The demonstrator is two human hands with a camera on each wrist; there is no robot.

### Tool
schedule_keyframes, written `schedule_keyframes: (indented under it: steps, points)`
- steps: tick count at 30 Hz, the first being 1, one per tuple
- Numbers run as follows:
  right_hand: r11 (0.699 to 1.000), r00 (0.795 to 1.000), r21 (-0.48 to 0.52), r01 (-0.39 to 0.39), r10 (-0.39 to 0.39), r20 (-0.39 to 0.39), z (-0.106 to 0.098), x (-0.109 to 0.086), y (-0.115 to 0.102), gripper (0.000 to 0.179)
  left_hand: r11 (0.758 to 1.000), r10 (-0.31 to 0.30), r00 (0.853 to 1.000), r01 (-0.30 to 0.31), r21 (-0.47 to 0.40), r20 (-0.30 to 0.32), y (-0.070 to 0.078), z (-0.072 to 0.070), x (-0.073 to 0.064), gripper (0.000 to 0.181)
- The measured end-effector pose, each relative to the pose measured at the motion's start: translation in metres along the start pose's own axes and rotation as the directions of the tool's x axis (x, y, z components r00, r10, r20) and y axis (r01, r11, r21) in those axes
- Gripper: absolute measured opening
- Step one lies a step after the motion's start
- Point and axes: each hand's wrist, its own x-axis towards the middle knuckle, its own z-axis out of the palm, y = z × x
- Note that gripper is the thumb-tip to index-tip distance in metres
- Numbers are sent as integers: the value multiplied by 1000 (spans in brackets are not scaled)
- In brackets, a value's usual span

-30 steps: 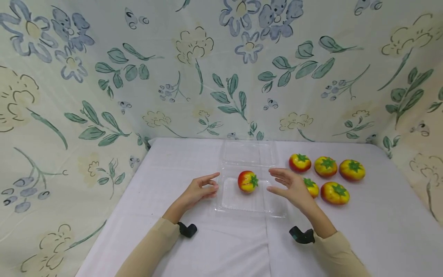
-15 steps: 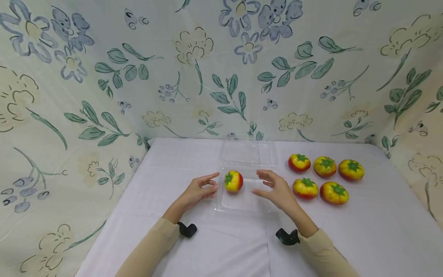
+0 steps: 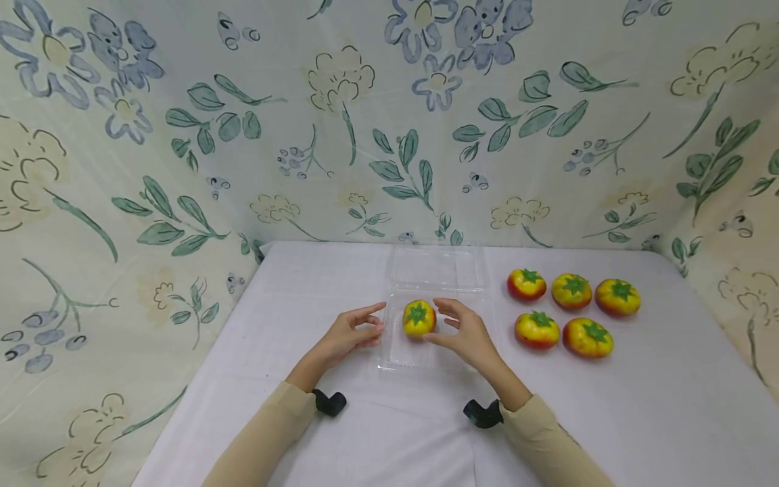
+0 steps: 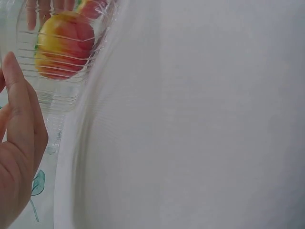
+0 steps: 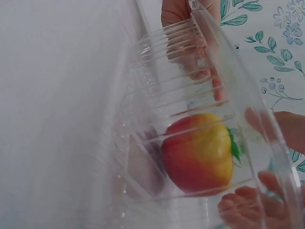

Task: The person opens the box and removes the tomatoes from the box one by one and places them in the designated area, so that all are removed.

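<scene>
One red-and-yellow toy fruit with a green star-shaped top (image 3: 418, 320), like a persimmon, sits in the base of a clear plastic clamshell box (image 3: 398, 355). My right hand (image 3: 470, 338) reaches over the box with thumb and fingers spread around the fruit's right side. Whether its fingertips touch the fruit I cannot tell. At the box's left edge is my left hand (image 3: 342, 338), thumb and fingers apart. The right wrist view shows the fruit (image 5: 198, 155) through the ribbed clear wall. In the left wrist view my left hand (image 4: 19, 129) lies beside that wall.
The box's clear lid (image 3: 426, 268) lies folded back behind the base. Several similar toy fruits, one at the front (image 3: 588, 338), stand in two rows to the right. White cloth (image 3: 292, 284) covers the table, with a flowered curtain (image 3: 341, 135) behind.
The fruit rolled left, then slightly back right, and its green top now faces up. My right hand followed leftward to the fruit. My left hand stayed in place.
</scene>
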Motion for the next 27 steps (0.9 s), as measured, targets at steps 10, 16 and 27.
schedule_keyframes:
  steps: [10, 16, 27]
  points:
    - [997, 998, -47, -57, 55, -43, 12, 9, 5, 72, 1000, -4, 1000, 4, 6, 1, 1, 0, 0, 58]
    - [998, 998, -35, -49, 48, -29, 18, 13, 8, 74, 1000, -10, 1000, 10, 18, -8, 2, 1, -1, 59]
    - [998, 999, -40, -44, 44, -19, 24, 14, 7, 69, 1000, -11, 1000, 11, 14, -13, 1, 1, -1, 58]
